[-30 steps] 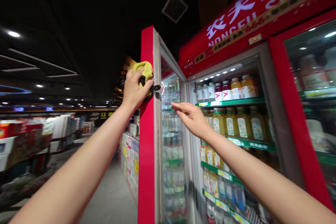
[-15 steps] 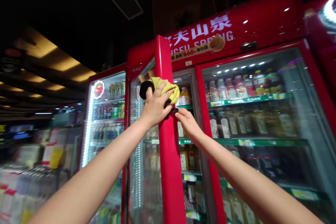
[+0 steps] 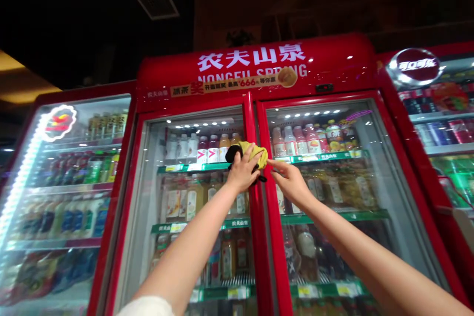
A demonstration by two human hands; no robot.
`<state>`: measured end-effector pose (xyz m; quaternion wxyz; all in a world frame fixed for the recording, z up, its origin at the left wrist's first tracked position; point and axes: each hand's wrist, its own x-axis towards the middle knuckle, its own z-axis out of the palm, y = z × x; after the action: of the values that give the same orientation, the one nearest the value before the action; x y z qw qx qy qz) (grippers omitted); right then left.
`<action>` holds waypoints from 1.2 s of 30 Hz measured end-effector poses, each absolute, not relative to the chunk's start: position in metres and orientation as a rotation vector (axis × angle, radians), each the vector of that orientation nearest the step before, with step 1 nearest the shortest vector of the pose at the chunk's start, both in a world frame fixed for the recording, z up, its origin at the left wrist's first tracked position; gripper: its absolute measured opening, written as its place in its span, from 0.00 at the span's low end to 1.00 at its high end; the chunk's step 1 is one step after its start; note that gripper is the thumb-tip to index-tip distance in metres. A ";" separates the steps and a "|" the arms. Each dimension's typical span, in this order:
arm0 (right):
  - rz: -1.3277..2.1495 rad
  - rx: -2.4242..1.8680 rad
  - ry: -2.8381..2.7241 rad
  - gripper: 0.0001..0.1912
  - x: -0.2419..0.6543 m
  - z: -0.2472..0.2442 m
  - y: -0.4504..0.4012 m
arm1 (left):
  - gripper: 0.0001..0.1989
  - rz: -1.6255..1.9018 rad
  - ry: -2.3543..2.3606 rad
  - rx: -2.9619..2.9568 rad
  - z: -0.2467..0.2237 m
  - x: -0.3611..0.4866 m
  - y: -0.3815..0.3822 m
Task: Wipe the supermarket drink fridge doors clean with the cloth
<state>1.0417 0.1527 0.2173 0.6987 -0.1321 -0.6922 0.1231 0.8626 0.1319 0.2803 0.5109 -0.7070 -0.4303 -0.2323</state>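
The step in hand, as I judge it, is to hold the yellow cloth (image 3: 260,154) on the red frame where the left door (image 3: 256,217) and the right door (image 3: 276,232) of the fridge (image 3: 163,71) come together, near the centre of the frame. The two doors appear closed, or almost closed. The left hand (image 3: 241,170) is partly closed, its fingers spread and bent over the cloth, which is bunched together with a black piece (image 3: 233,153) at its left side. A short dark strap (image 3: 262,178) hangs just below the cloth. The right hand (image 3: 291,180) is half open, with forefinger reaching toward the edge of the right door; it seems to hold nothing. Whether its fingertip touches the frame or the cloth, I cannot tell.

For any move of the cloth along the frame, I think the left hand would need even, gentle pressure and a firm hold on the loose folds. The strap could catch in the narrow gap between the doors, so it should be clear of it. The right hand could steady the door, with fingers away from this gap.
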 end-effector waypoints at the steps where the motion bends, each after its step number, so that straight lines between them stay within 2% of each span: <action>1: 0.249 -0.299 -1.537 0.21 1.041 0.220 0.154 | 0.33 -0.532 -1.051 -1.702 0.282 0.860 0.144; 7: 0.165 -0.268 -1.515 0.20 1.028 0.226 0.162 | 0.33 -0.588 -1.121 -1.695 0.298 0.842 0.192; 11: 0.170 -0.303 -1.512 0.19 1.026 0.211 0.164 | 0.32 -0.885 -1.214 -1.507 0.262 0.826 0.206; 15: 0.163 -0.344 -1.540 0.21 1.030 0.202 0.164 | 0.30 -0.846 -1.216 -1.567 0.226 0.812 0.208; 19: 0.098 -0.425 -1.508 0.21 1.032 0.208 0.172 | 0.33 -0.686 -1.150 -1.660 0.250 0.799 0.201; 22: 0.071 -0.513 -1.459 0.23 1.030 0.208 0.184 | 0.34 -0.849 -1.194 -1.523 0.267 0.788 0.197; 25: 0.101 -0.555 -1.424 0.25 1.023 0.200 0.196 | 0.34 -0.959 -1.230 -1.458 0.243 0.774 0.193; 29: 0.153 -0.574 -1.377 0.28 1.017 0.187 0.204 | 0.33 -0.650 -1.177 -1.738 0.187 0.753 0.186; 32: 0.179 -0.589 -1.365 0.28 1.019 0.183 0.205 | 0.33 -0.516 -1.110 -1.856 0.185 0.744 0.181; 36: 0.269 -0.607 -1.319 0.29 1.024 0.173 0.207 | 0.33 -0.922 -1.242 -1.615 0.204 0.756 0.185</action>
<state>1.0239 0.2072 0.1731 0.7398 -0.2765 -0.6010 0.1225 0.7562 0.1855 0.2036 0.4373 -0.6495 -0.4993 -0.3710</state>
